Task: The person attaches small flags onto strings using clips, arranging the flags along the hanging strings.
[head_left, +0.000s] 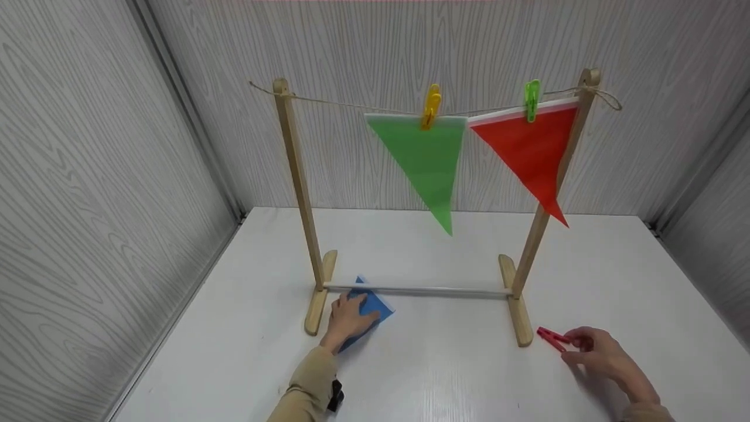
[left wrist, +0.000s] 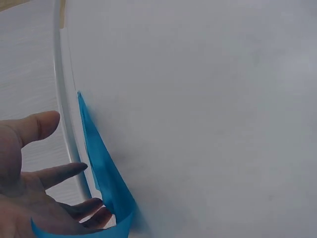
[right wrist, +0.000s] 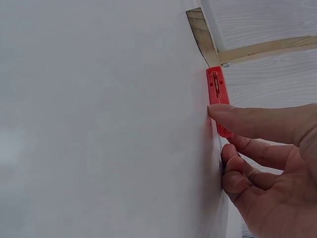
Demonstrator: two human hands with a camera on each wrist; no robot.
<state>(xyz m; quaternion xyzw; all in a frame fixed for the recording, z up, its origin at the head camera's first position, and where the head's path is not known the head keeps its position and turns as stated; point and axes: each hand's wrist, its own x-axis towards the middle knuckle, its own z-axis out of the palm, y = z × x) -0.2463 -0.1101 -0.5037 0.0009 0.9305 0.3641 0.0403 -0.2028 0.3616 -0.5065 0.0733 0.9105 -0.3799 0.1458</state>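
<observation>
A blue triangular flag [head_left: 379, 307] lies on the white table [head_left: 445, 375] by the left foot of a wooden stand [head_left: 299, 181]. My left hand [head_left: 348, 316] rests on it with fairly straight fingers. In the left wrist view the fingertips [left wrist: 91, 206] touch the blue flag [left wrist: 106, 173], whose near edge curls up under the hand. A red clothespin [head_left: 551, 337] lies on the table by the stand's right foot. My right hand [head_left: 595, 350] pinches its near end. In the right wrist view one finger [right wrist: 247, 121] lies over the red clothespin [right wrist: 216, 87], with the others curled below.
A string [head_left: 345, 104] runs between the stand's posts. A green flag [head_left: 428, 164] hangs from it under a yellow clothespin [head_left: 432, 105], and a red flag [head_left: 536, 152] under a green clothespin [head_left: 532, 99]. A white rod [head_left: 422, 289] joins the feet. Grey panelled walls enclose the table.
</observation>
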